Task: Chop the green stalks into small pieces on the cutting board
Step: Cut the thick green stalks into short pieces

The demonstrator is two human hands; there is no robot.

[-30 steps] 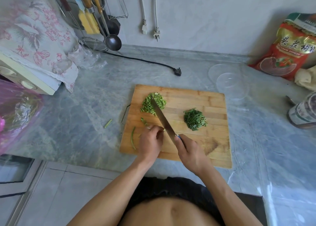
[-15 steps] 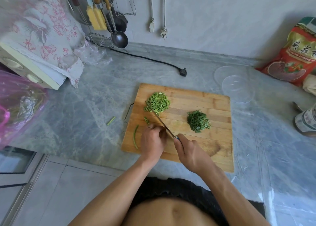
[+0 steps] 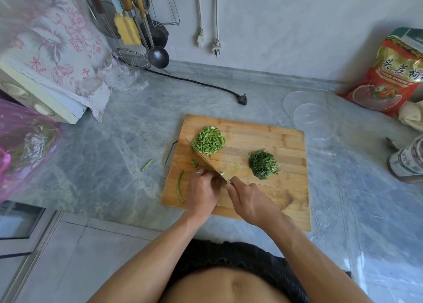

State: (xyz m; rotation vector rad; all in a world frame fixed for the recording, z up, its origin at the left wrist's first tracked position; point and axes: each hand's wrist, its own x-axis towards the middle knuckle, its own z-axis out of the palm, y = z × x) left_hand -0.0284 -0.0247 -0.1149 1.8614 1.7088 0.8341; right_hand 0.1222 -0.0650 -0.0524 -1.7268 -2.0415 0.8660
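Observation:
A wooden cutting board (image 3: 274, 188) lies on the grey counter. A pile of light green stalk pieces (image 3: 208, 142) sits at its upper left, and a darker chopped pile (image 3: 263, 164) lies to the right. My right hand (image 3: 248, 202) grips the handle of a knife (image 3: 203, 159), blade edge down on the board just left of the light pile. My left hand (image 3: 202, 191) has curled fingers pressing down on stalks beside the blade; the stalks under it are mostly hidden. One whole stalk (image 3: 179, 186) lies at the board's left edge.
A stray stalk piece (image 3: 147, 164) lies on the counter left of the board. Clear plastic bowls (image 3: 314, 122) stand behind the board on the right, a red bag (image 3: 393, 73) and a jar (image 3: 407, 160) further right. A black plug (image 3: 242, 99) and cord lie behind.
The knife blade, tilted flat a second ago, has turned edge-down onto the board beside my left hand. Both hands stay in about the same place.

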